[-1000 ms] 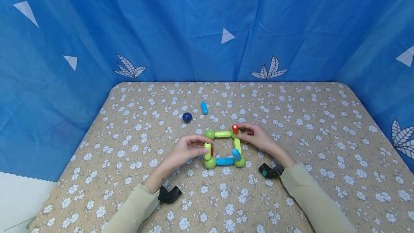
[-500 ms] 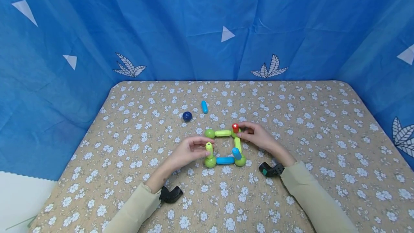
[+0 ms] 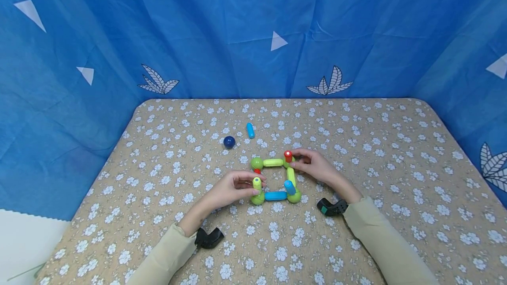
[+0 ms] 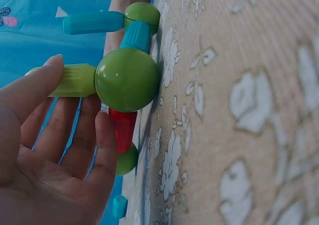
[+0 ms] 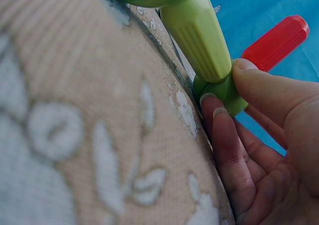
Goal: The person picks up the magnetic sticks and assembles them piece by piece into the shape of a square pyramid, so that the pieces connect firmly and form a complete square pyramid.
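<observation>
A square frame of magnetic rods and green balls lies on the table. My left hand point(image 3: 231, 188) is at its near left corner, thumb and fingers pinching a yellow-green rod point(image 4: 75, 80) that stands up from a green ball point(image 4: 127, 79). Behind those fingers, a red rod point(image 4: 123, 130) along the left side is partly hidden. At the far right corner my right hand point(image 3: 314, 165) grips another green ball point(image 5: 222, 93) between thumb and fingertips. From that ball rises a red upright rod point(image 5: 279, 43). A blue rod point(image 3: 290, 187) leans up from the near right corner.
Beyond the frame, a dark blue ball point(image 3: 229, 142) and a loose light blue rod point(image 3: 250, 130) lie on the flowered tablecloth point(image 3: 376, 144). A blue curtain point(image 3: 237, 34) hangs behind the table and along both sides.
My left hand has brought the yellow-green rod onto the near left ball, where it now stands upright, and has come slightly nearer. More of the red side rod shows. My right hand stays put.
</observation>
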Demonstrator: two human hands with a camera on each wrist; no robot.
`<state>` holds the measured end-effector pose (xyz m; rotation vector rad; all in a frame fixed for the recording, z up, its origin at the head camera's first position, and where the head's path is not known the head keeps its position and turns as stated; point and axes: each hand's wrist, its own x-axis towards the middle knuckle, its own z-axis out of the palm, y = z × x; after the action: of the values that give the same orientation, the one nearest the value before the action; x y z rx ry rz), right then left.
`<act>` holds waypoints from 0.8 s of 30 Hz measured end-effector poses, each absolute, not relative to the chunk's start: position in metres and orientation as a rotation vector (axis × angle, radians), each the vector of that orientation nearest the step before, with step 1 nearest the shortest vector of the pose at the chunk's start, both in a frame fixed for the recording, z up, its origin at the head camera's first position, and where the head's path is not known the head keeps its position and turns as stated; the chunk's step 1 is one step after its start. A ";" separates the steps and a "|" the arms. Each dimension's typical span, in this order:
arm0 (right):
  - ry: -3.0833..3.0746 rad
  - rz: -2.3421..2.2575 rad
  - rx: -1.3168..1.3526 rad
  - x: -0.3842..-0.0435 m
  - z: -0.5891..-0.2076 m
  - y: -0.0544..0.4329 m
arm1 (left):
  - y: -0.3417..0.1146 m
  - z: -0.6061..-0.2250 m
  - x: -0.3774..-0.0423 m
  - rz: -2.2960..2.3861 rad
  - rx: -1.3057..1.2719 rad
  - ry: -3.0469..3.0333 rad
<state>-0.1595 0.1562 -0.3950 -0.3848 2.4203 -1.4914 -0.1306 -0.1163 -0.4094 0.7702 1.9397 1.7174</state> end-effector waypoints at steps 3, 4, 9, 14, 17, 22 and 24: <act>2.417 -1.494 -0.368 -0.164 -0.407 0.159 | -0.115 -0.407 -0.129 1.696 0.771 1.971; 2.417 -1.496 -0.364 -0.166 -0.411 0.161 | -0.115 -0.406 -0.129 1.694 0.777 1.975; 2.416 -1.503 -0.361 -0.173 -0.427 0.167 | -0.114 -0.394 -0.126 1.694 0.837 1.961; 2.421 -1.507 -0.364 -0.172 -0.428 0.170 | -0.119 -0.404 -0.131 1.719 0.818 1.917; 2.421 -1.521 -0.378 -0.168 -0.426 0.173 | -0.123 -0.414 -0.135 1.745 0.795 1.885; 2.431 -1.524 -0.392 -0.151 -0.420 0.182 | -0.129 -0.418 -0.140 1.732 0.822 1.866; 2.444 -1.522 -0.370 -0.140 -0.418 0.185 | -0.132 -0.416 -0.143 1.737 0.805 1.879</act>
<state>-0.1403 0.1852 -0.4183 -0.3697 2.4438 -1.5216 -0.1429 -0.1317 -0.4162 0.8047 1.8790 1.7375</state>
